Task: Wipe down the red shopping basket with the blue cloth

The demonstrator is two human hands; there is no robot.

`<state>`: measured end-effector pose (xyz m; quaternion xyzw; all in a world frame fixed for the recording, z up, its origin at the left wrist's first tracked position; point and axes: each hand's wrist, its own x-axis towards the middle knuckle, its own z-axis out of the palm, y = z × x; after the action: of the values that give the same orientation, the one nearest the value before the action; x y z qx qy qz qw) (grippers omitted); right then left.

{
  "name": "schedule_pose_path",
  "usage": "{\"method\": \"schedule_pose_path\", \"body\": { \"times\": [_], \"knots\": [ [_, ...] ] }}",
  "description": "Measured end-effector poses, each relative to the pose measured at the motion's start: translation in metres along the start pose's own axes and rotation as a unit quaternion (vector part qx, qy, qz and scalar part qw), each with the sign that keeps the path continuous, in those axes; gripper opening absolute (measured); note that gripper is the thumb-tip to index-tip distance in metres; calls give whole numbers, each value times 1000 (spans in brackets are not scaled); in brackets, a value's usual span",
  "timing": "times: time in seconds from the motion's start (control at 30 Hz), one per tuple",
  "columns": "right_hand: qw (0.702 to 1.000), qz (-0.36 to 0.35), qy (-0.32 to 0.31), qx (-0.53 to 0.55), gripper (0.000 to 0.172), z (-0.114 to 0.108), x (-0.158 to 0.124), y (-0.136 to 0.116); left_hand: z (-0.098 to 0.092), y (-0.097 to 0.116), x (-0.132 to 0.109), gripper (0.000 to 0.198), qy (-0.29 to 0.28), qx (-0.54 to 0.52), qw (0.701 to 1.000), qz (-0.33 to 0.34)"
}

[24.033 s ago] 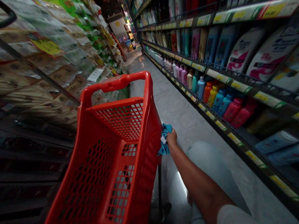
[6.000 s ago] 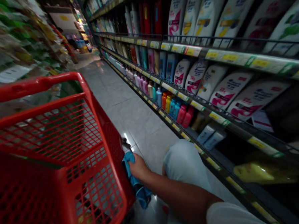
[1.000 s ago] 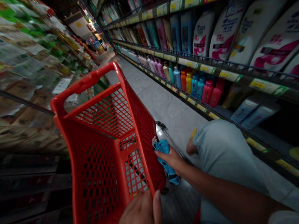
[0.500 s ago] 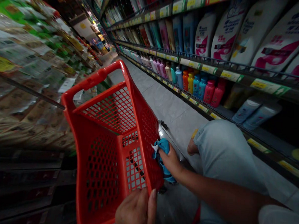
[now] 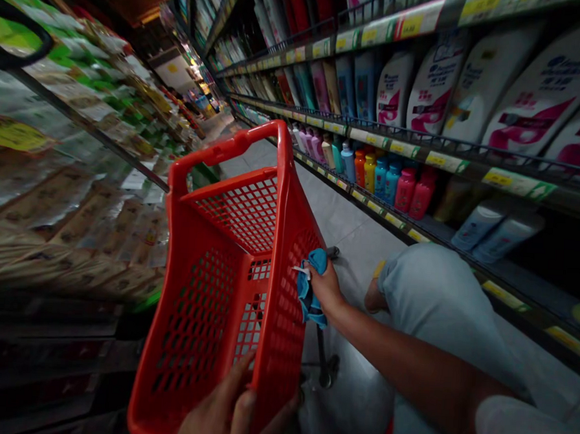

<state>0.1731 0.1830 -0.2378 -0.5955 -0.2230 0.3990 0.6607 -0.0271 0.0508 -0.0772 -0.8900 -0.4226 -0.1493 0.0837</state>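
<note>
Cloth [image 5: 309,294], blue and bunched, is clenched in the right hand [image 5: 326,285] and pressed to the outer side wall of the red basket [image 5: 285,178]. The left hand [image 5: 226,411] clasps the basket's near corner (the basket sits tilted). Wiping well likely means spreading the cloth flat on the mesh against a firm left-hand brace. Bottles [image 5: 384,176] line the shelf alongside.

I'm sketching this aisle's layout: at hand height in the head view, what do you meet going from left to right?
shelved packets → red basket → blue cloth → right hand → bent knee → pale bottles
</note>
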Motion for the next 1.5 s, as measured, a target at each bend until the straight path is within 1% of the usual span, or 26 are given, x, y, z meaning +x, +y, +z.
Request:
{"method": "schedule_pose_path", "body": {
  "times": [0.07, 0.17, 0.23, 0.27, 0.33, 0.4, 0.43, 0.47, 0.53, 0.57, 0.6, 0.67, 0.7, 0.73, 0.77, 0.8, 0.87, 0.93, 0.97, 1.03, 1.13, 1.2, 1.27, 1.37, 1.43, 1.5],
  "knots": [
    [999, -33, 16, 18, 37, 9, 11, -24, 6, 6, 14, 34, -3, 27, 998, -63],
    [987, -145, 50, 42, 39, 23, 38, -58, 18, 16, 25, 29, -70, 72, 978, -181],
    [979, -190, 71, 37, 37, 27, 54, -61, 25, 15, 24, 27, -118, 98, 960, -234],
    [978, -187, 84, 27, 35, 26, 58, -54, 28, 12, 22, 27, -124, 108, 956, -243],
    [983, -147, 112, 3, 31, 19, 64, -32, 32, 2, 18, 28, -101, 126, 959, -233],
    [986, -102, 130, -10, 25, 11, 66, -12, 34, -9, 15, 29, -65, 130, 970, -195],
    [987, -89, 133, -11, 22, 9, 66, -7, 34, -13, 14, 29, -47, 130, 975, -174],
    [988, -82, 132, -10, 21, 8, 67, -7, 33, -16, 14, 29, -30, 129, 979, -155],
    [988, -86, 129, -3, 26, 11, 67, -22, 31, -22, 13, 29, -11, 125, 984, -125],
    [986, -113, 122, -1, 31, 14, 66, -34, 29, -24, 12, 29, -5, 123, 986, -116],
    [981, -161, 108, -3, 34, 16, 65, -46, 28, -27, 10, 29, -3, 120, 987, -110],
    [955, -290, 63, -25, 36, 17, 59, -61, 25, -33, 7, 27, 0, 107, 989, -102],
    [936, -346, 40, -46, 35, 15, 55, -61, 24, -37, 5, 26, 1, 100, 990, -96],
    [922, -381, 28, -68, 33, 10, 51, -55, 24, -41, 4, 27, 4, 97, 991, -88],
    [917, -387, 33, -85, 31, 4, 47, -46, 25, -44, 2, 29, 11, 99, 992, -80],
    [921, -373, 52, -97, 29, -3, 45, -33, 26, -48, 2, 31, 21, 108, 991, -73],
    [940, -309, 103, -101, 28, -14, 43, -11, 28, -54, 2, 36, 32, 135, 988, -69],
    [955, -247, 143, -83, 27, -18, 44, -6, 29, -58, 3, 38, 32, 161, 984, -75],
    [957, -236, 151, -71, 27, -16, 45, -12, 28, -60, 4, 38, 26, 167, 983, -76],
    [950, -274, 139, -48, 27, -8, 47, -39, 26, -64, 5, 36, 26, 170, 983, -68],
    [912, -399, 85, -29, 30, 1, 50, -79, 23, -73, 3, 34, 42, 167, 984, -40],
    [900, -429, 63, -36, 32, -2, 48, -82, 23, -79, 1, 34, 47, 163, 985, -31],
    [921, -383, 64, -39, 31, -10, 46, -64, 24, -84, -1, 36, 41, 154, 986, -48],
    [963, -241, 116, 3, 27, -19, 49, -34, 23, -93, 1, 41, 16, 89, 989, -114],
    [969, -190, 153, 34, 24, -18, 61, -36, 17, -101, 3, 47, -38, -1, 987, -158],
    [966, -191, 169, 46, 25, -12, 81, -59, 7, -110, 9, 54, -103, -75, 972, -196]
  ]
}}
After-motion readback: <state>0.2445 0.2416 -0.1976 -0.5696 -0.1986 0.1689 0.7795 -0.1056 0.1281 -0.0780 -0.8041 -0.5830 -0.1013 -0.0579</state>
